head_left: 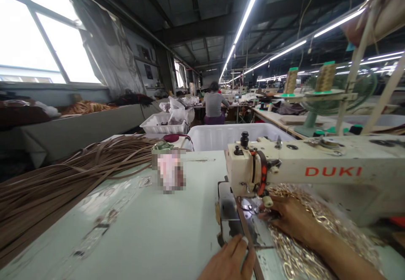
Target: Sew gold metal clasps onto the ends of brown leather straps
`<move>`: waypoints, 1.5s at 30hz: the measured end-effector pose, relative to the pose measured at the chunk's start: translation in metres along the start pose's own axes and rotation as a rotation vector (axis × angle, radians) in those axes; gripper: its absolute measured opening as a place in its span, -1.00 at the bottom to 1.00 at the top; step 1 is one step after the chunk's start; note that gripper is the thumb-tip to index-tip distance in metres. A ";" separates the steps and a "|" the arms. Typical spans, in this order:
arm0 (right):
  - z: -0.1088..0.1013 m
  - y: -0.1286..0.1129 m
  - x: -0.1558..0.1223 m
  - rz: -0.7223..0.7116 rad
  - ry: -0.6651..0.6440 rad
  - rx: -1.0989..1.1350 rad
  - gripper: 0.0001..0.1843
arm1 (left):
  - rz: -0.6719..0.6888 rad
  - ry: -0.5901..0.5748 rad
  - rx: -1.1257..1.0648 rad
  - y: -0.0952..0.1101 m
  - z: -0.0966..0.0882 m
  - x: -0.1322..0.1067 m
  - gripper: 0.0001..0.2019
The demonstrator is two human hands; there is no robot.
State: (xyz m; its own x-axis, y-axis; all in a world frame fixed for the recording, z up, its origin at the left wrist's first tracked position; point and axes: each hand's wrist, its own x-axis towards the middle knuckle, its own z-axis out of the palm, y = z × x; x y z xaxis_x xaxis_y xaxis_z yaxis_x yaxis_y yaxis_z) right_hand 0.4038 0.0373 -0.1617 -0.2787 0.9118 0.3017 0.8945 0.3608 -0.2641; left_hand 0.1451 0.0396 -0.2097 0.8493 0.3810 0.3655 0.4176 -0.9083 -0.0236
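A cream sewing machine [284, 161] marked DUKI stands on the right of the pale green table. Under its needle end a narrow brown strap [245, 225] runs toward me over the metal plate. My left hand [229, 261] grips this strap near the front of the plate, fingertips on one side and thumb on the other. My right hand [289, 216] reaches beneath the machine's arm, its fingers bent together beside the presser foot [249, 207]. Whatever those fingers hold is too small and partly hidden. Under my right forearm lies a clear bag of gold-coloured metal hardware [294, 254].
Many long brown strips [79, 174] cover the table's left side. A blurred-out item [171, 172] sits at the table's far part. Behind stand white bins [234, 134]. Thread cones [325, 77] and a green fan [311, 119] are at right. Another person [213, 104] sits farther back.
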 end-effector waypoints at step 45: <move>-0.006 -0.003 0.000 -0.022 -0.020 -0.005 -0.89 | 0.045 -0.095 -0.457 -0.050 -0.035 0.037 -0.50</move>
State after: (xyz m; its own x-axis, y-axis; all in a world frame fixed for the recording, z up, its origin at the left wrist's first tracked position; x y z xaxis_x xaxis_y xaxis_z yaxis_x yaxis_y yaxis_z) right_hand 0.4031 0.0347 -0.1555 -0.3052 0.9075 0.2887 0.8899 0.3797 -0.2528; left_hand 0.1441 0.0929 -0.1624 0.8982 0.3341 0.2857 0.2127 -0.8991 0.3826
